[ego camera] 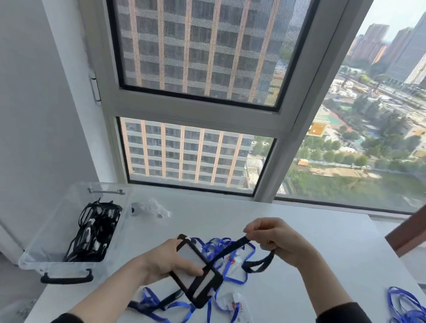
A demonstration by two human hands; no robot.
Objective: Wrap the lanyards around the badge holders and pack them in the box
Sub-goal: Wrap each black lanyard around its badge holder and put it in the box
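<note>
- Black-framed rectangular badge holder (pixel 197 271): lower centre of the frame, above the white table (pixel 327 246); long axis slants from upper left to lower right.
- Left hand (pixel 166 259): fingers curled round the holder, thumb laid across its face.
- Right hand (pixel 274 239): fingertips pinch the black fabric lanyard (pixel 228 250), which is drawn taut from the holder; a loop hangs below.
- Clear plastic box (pixel 44 245): left of the frame, black wrapped holders (pixel 97 231) inside.
- Loose blue lanyards (pixel 177 309): on the table beneath the hands.
</note>
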